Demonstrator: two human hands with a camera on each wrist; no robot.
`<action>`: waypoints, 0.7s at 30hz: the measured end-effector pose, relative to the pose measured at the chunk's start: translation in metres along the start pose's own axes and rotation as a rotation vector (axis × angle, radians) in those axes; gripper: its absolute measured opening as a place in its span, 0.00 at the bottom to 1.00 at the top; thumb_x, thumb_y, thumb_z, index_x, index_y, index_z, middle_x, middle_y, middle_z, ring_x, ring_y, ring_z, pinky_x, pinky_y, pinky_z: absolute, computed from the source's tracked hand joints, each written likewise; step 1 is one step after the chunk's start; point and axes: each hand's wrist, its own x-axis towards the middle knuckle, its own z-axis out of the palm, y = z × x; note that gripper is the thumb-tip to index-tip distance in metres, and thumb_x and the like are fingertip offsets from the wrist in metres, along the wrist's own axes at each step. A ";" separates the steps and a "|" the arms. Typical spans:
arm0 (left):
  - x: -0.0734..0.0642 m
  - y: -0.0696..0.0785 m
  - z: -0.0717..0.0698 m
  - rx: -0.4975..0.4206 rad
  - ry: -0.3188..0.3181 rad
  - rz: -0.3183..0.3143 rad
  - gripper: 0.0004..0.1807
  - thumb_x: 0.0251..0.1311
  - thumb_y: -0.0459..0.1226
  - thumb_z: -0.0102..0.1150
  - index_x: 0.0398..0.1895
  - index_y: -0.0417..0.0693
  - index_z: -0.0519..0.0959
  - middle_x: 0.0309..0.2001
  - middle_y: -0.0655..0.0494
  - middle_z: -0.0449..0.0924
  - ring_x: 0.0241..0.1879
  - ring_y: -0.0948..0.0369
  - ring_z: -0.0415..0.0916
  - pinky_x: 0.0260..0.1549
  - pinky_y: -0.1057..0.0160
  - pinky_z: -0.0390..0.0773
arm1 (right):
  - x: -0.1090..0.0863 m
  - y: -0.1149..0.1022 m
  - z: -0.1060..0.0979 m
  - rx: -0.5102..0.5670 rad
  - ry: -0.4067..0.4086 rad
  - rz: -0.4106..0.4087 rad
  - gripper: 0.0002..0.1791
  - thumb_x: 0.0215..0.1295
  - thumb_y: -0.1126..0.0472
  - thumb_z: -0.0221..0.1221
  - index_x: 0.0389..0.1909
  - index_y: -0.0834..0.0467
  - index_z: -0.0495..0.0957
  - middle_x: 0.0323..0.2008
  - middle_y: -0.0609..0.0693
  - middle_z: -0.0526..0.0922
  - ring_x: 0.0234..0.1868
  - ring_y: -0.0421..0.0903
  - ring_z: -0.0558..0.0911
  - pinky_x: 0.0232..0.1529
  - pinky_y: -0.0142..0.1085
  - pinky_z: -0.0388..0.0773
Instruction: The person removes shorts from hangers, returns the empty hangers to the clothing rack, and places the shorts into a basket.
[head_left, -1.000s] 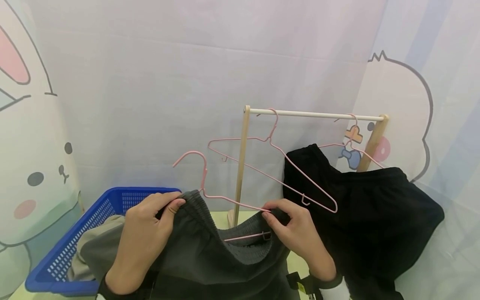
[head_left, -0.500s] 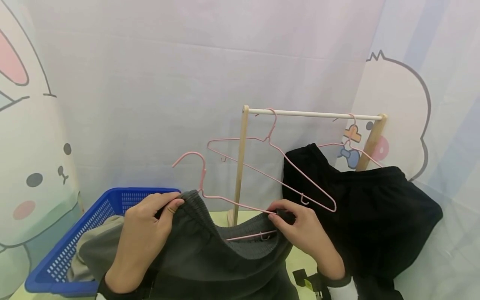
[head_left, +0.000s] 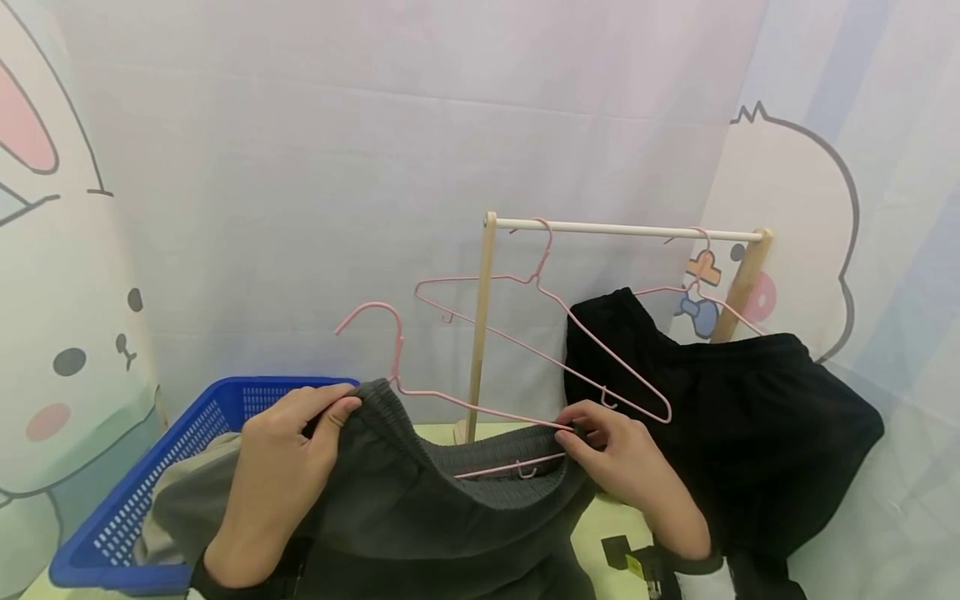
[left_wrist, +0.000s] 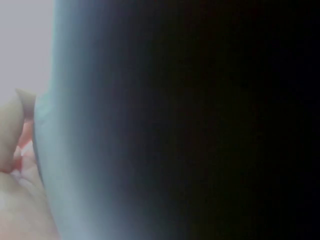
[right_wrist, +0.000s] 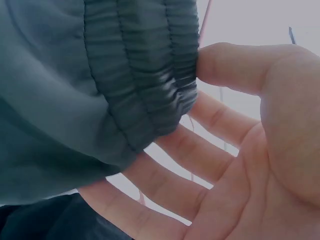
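Your job looks partly done. At 4 o'clock, 1 black garment already hangs by its waist from a pink hanger on the white rail, which runs towards 2 o'clock. The grey garment in your grasp lies at 6 o'clock, with a pink hanger partly inside its waistband and the hook standing free above, pointing to 10 o'clock. That hanger is off the rail, so by my judgement seating the waist and hanging it remain undone. You also have 1 bare hanger on the rail, and beige cloth in the blue basket at 8 o'clock.

Your left hand pinches the waistband's near corner, thumb closed against the forefinger; its wrist view is mostly dark, so you can't tell much from it. Your right hand pinches the opposite corner by the hanger's end, its other fingers fairly straight and slightly spread behind the cloth. Whether those fingertips also grip the wire, I cannot tell.
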 end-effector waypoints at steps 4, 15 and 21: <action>0.001 -0.001 -0.001 -0.001 0.005 0.000 0.09 0.61 0.32 0.72 0.45 0.43 0.90 0.34 0.53 0.88 0.32 0.59 0.85 0.36 0.77 0.74 | 0.000 0.002 -0.004 -0.005 -0.032 0.022 0.06 0.71 0.53 0.67 0.46 0.47 0.84 0.44 0.47 0.88 0.39 0.41 0.87 0.42 0.44 0.84; 0.000 -0.002 -0.002 -0.017 0.003 -0.003 0.10 0.61 0.31 0.72 0.45 0.43 0.90 0.34 0.53 0.88 0.30 0.61 0.83 0.33 0.77 0.72 | -0.005 0.005 -0.009 -0.011 -0.101 0.000 0.04 0.70 0.53 0.67 0.38 0.47 0.81 0.35 0.40 0.87 0.34 0.33 0.85 0.39 0.36 0.79; 0.000 -0.001 -0.002 -0.018 0.002 -0.001 0.10 0.60 0.31 0.73 0.45 0.44 0.90 0.34 0.54 0.88 0.31 0.60 0.84 0.34 0.77 0.73 | -0.005 0.004 -0.008 -0.014 -0.106 -0.005 0.05 0.70 0.55 0.68 0.36 0.48 0.81 0.33 0.39 0.86 0.32 0.33 0.83 0.38 0.36 0.78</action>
